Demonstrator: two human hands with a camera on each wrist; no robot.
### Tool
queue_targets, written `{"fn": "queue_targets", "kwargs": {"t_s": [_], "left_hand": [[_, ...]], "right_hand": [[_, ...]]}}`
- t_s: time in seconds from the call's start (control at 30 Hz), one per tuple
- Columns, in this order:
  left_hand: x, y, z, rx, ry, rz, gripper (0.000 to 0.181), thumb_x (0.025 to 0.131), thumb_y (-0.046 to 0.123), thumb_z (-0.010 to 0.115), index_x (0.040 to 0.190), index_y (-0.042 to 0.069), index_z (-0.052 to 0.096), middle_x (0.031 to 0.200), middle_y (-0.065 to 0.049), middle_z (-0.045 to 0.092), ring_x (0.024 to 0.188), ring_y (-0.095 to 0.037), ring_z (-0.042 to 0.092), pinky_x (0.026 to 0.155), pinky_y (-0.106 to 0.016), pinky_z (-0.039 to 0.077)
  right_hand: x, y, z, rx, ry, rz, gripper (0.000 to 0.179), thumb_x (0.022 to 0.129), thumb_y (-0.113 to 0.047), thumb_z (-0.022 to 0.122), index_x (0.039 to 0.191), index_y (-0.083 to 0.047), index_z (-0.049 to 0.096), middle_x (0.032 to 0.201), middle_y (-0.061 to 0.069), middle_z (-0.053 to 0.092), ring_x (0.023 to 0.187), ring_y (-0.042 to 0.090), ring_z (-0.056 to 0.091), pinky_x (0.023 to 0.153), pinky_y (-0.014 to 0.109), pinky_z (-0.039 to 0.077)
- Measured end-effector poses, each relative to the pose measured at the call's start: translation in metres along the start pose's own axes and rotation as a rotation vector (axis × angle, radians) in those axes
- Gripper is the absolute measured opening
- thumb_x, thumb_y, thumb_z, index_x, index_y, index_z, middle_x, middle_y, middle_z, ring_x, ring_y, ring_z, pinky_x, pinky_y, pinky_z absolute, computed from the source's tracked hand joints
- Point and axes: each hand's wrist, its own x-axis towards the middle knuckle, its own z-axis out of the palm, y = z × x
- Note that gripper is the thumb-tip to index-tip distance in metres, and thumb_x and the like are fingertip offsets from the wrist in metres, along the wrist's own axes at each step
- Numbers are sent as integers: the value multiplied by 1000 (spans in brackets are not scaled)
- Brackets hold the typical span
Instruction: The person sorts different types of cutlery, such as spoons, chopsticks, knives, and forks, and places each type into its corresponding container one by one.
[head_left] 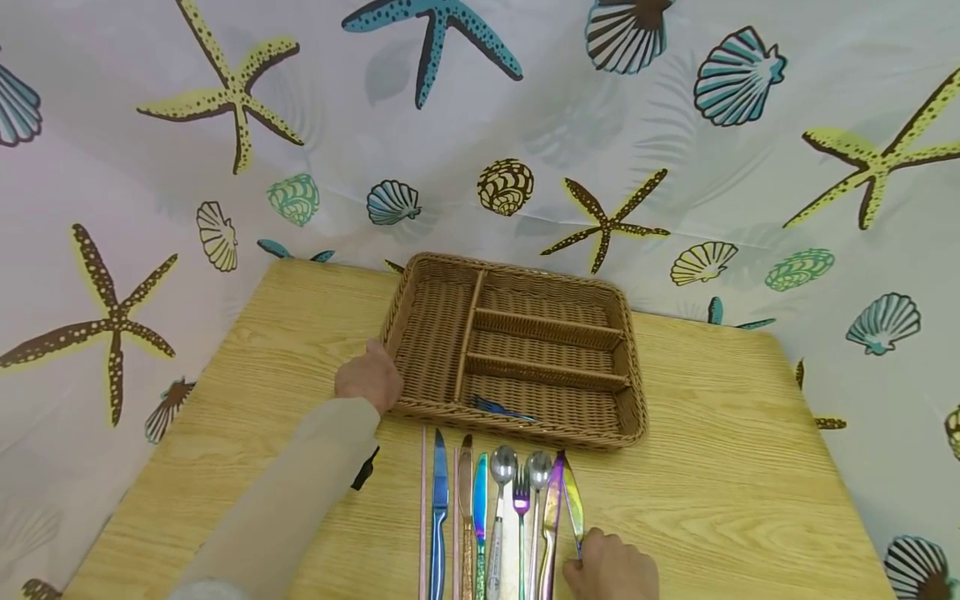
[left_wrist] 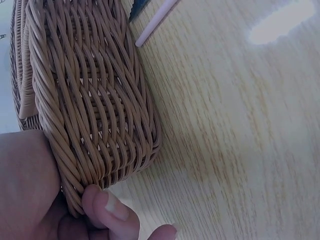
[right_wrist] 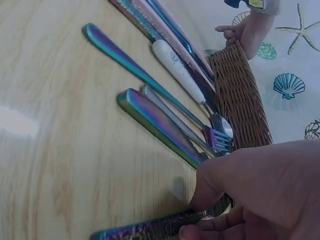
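A brown wicker cutlery basket (head_left: 555,429) stands on the wooden table, with a blue fork (head_left: 501,408) in its front compartment. My left hand (head_left: 370,379) grips the basket's front left corner, the thumb (left_wrist: 117,207) curled round the rim in the left wrist view. At the right end of a row of cutlery, my right hand (head_left: 613,568) pinches a rainbow-coloured knife (head_left: 573,500). Its patterned handle (right_wrist: 145,229) shows in the right wrist view. Beside it lie a purple-gold knife (head_left: 553,500), a spoon (head_left: 538,471) and a purple fork (head_left: 521,492).
Further left in the row are another spoon (head_left: 503,462), a teal knife (head_left: 480,492), a copper knife (head_left: 466,483), a blue knife (head_left: 439,475) and pink chopsticks (head_left: 423,517). A seashell-patterned cloth (head_left: 450,150) hangs behind the table (head_left: 720,467).
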Motion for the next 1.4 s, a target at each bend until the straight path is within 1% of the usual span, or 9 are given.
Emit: {"fn": "queue_targets", "kwargs": {"t_s": [0.13, 0.23, 0.43, 0.57, 0.8, 1.07, 1.23, 1.3, 1.4], "left_hand": [[-1, -1, 0, 40, 28, 17, 59, 105, 16, 36, 152, -13, 15, 47, -3, 46, 40, -9, 30, 43, -27, 28], [-2, -2, 0, 66, 33, 24, 59, 105, 16, 36, 152, -13, 16, 46, -3, 46, 40, -9, 28, 42, -26, 27], [1, -4, 1, 47, 6, 8, 59, 106, 16, 34, 153, -13, 13, 46, -2, 43, 40, -8, 27, 42, -26, 25], [1, -5, 0, 42, 0, 4, 60, 106, 16, 35, 153, -12, 12, 46, -2, 43, 40, -8, 27, 42, -26, 25], [0, -6, -1, 9, 14, -1, 59, 105, 15, 35, 153, -12, 14, 47, -3, 46, 40, -9, 28, 43, -26, 26], [-3, -3, -2, -8, 9, -3, 60, 105, 16, 36, 153, -12, 14, 48, -4, 48, 39, -9, 31, 43, -27, 27], [-2, -2, -3, -43, 2, -3, 59, 104, 14, 36, 152, -13, 14, 50, -5, 51, 40, -11, 33, 43, -27, 28], [-1, -2, -3, -51, 1, -2, 59, 104, 14, 35, 152, -13, 14, 51, -6, 53, 40, -11, 34, 42, -27, 28], [-1, -1, -4, -34, -2, -2, 59, 104, 14, 36, 152, -13, 14, 51, -7, 55, 40, -11, 33, 42, -26, 28]], "right_hand": [[-1, 0, 1, -39, 51, -43, 28, 78, -18, 65, 62, -13, 42, 52, -3, 38, 45, 11, 34, 44, 26, 29], [0, 0, 2, -48, 51, -38, 26, 78, -20, 64, 63, -12, 45, 53, -2, 40, 45, 13, 37, 44, 29, 31], [2, 3, 7, -30, 86, -12, 18, 75, -22, 64, 74, -8, 53, 54, 1, 48, 45, 16, 44, 44, 32, 35], [1, 5, 10, -1, 119, 4, 18, 74, -19, 63, 76, -9, 48, 56, 1, 46, 47, 16, 43, 44, 32, 35], [2, 2, 11, -3, 160, 8, 21, 74, -14, 62, 67, -11, 42, 56, 1, 45, 49, 16, 42, 44, 31, 33], [6, 3, 10, -29, 132, 0, 22, 77, -22, 63, 70, -8, 48, 57, 5, 50, 49, 19, 47, 44, 35, 36], [9, 9, 8, -13, 42, 20, 29, 76, -25, 64, 92, -1, 60, 69, 9, 60, 57, 23, 55, 49, 41, 45], [10, 11, 7, 2, 1, 28, 38, 76, -25, 64, 104, 2, 62, 74, 9, 63, 59, 22, 55, 51, 42, 46], [9, 15, 6, 26, -33, 32, 45, 76, -24, 63, 112, 4, 62, 75, 8, 64, 59, 20, 52, 50, 39, 45]]}}
